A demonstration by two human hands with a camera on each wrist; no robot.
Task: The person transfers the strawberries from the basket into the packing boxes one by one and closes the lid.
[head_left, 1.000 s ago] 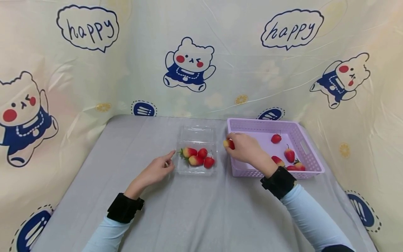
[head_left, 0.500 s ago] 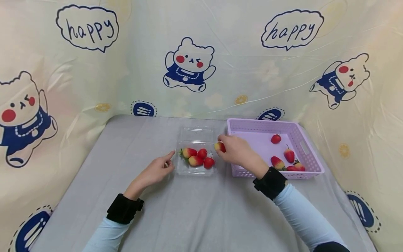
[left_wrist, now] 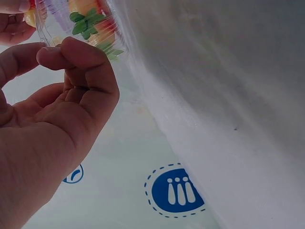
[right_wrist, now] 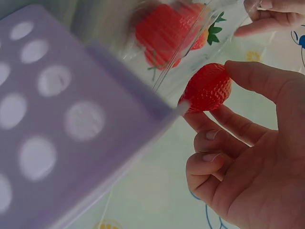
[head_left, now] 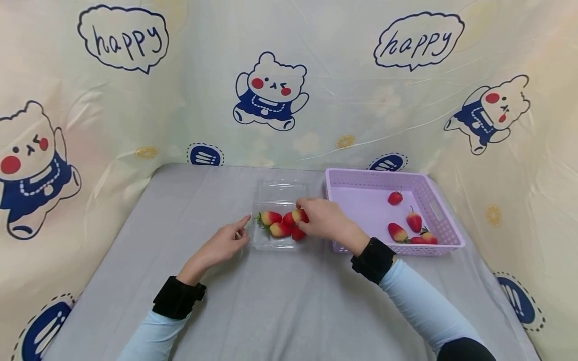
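Note:
A strawberry (head_left: 299,215), red with a yellowish end, is pinched between the thumb and fingertips of my right hand (head_left: 331,220). It is over the right side of an open clear plastic clamshell box (head_left: 276,246), where several strawberries (head_left: 271,218) lie. In the right wrist view the held strawberry (right_wrist: 208,88) shows its red side. My left hand (head_left: 223,244) is at the box's left edge; in the left wrist view its thumb and a curled finger meet at the clear rim (left_wrist: 43,33). My right hand partly hides the strawberries on the box's right side.
A purple perforated basket (head_left: 361,183) stands right of the box and holds several more strawberries (head_left: 398,232). The box's raised clear lid (head_left: 283,190) is at its far side. Grey cloth (head_left: 271,311) covers the table, with a printed curtain (head_left: 189,90) behind.
My right hand has moved left from the basket's near-left edge to above the clear box, carrying the strawberry. My left hand stays at the box's edge.

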